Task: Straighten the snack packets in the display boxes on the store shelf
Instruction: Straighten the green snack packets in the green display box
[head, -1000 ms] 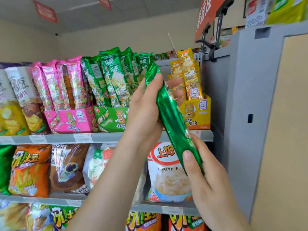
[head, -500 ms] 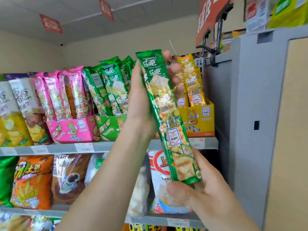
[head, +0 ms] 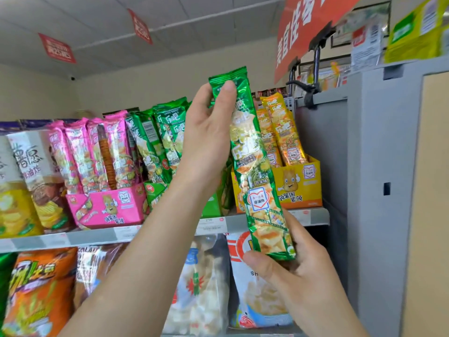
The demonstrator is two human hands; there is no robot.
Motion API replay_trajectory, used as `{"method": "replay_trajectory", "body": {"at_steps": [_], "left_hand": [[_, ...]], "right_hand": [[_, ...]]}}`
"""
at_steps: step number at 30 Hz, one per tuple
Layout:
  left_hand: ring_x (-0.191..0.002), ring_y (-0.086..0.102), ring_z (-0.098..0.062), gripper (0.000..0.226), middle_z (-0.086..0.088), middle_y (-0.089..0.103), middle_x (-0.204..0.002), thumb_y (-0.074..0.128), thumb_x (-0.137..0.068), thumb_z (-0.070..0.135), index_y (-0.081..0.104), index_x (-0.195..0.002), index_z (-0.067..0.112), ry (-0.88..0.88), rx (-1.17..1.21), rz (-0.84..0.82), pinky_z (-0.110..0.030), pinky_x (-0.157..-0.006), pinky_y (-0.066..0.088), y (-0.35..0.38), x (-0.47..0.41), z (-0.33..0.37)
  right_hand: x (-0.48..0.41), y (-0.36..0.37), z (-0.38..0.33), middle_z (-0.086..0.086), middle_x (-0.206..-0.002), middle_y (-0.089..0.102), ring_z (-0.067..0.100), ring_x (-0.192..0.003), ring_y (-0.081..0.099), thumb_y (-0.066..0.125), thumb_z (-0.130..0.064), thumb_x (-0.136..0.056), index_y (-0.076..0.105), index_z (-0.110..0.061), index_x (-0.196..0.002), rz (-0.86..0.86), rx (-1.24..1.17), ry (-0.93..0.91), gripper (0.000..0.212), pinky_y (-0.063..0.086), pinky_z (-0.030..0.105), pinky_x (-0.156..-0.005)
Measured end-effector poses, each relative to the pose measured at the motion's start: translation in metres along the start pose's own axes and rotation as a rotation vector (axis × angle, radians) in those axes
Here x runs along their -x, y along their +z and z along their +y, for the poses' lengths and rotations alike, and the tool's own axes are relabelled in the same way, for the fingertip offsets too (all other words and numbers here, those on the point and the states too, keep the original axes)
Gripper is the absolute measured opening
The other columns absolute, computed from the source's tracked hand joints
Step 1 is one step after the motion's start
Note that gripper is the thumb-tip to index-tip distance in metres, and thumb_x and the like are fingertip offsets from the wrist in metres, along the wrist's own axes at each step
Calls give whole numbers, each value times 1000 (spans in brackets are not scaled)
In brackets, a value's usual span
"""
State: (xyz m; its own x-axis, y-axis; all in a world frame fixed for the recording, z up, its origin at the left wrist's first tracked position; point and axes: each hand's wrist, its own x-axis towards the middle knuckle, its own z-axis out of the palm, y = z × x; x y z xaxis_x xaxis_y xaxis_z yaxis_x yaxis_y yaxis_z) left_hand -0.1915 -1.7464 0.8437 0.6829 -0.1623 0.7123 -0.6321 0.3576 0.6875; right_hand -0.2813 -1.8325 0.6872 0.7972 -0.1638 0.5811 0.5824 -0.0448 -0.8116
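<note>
- Green snack packet (head: 252, 166) is up in the air in front of the top shelf (head: 97, 237), not in any box, gripped at both ends.
- Left hand (head: 206, 142) grips the packet's top end: thumb on the printed front, fingers curled behind.
- Right hand (head: 298, 271) grips the bottom end: thumb across the lower seam, fingers behind.
- Packet is nearly upright, top leaning a bit toward 11 o'clock, printed front to the camera.
- Green display box (head: 213, 207) is at 9 o'clock of the packet, mostly hidden by the left forearm; green packets (head: 165, 137) stand in it, leaning unevenly.
- Yellow display box (head: 301, 186) is at 3 o'clock, just behind the held packet, with yellow packets (head: 279, 132) upright in it.
- Pink display box (head: 109, 207) is further out at 9 o'clock, with pink packets (head: 92, 152) upright, one turned to show its clear side.
- Chip bags (head: 24, 178) stand at the far 9 o'clock end of the shelf.
- Lower shelf, 6 o'clock: shrimp chip bag (head: 257, 300) behind the right hand, orange bag (head: 38, 288) toward 8 o'clock.
- Grey cabinet side (head: 379, 190) at 3 o'clock; red sign (head: 303, 27) at 1 o'clock.
</note>
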Motion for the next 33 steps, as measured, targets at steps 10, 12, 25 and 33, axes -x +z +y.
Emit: {"method": "replay_trajectory", "body": {"at_steps": [10,12,25,33], "left_hand": [[-56,34,-40,38,-27,42,-66,59,-95,26,50,-84,-10,221,-146,-115,-50,-50,35,-11,-5,4],[-58,42,-15,18,-7,51,-65,60,-95,19,63,-80,9,261,-159,-182,-29,-52,38,-11,-4,8],[-115,52,3,44,20,63,-121,48,-89,47,66,-124,26,462,-1302,-216,-15,-95,39,-76,-65,40],[-53,49,-2,37,1,68,-96,60,-91,38,59,-128,34,435,-1417,-293,-19,-56,35,-86,-66,17]], "right_hand": [[-35,-3,-23,-6,-107,70,14,-103,65,61,-60,-82,70,-34,-111,-78,86,-109,40,54,25,-83],[-57,-4,-42,-7,-111,71,12,-103,67,61,-45,-86,64,-33,-120,-40,21,-207,36,55,26,-84],[-165,-20,-115,-6,-85,75,7,-74,71,72,-27,-78,59,-31,-115,237,243,-545,40,58,29,-74],[-211,-1,-121,-14,-101,65,5,-88,65,74,-20,-82,52,-27,-114,447,312,-623,39,54,30,-84]]}}
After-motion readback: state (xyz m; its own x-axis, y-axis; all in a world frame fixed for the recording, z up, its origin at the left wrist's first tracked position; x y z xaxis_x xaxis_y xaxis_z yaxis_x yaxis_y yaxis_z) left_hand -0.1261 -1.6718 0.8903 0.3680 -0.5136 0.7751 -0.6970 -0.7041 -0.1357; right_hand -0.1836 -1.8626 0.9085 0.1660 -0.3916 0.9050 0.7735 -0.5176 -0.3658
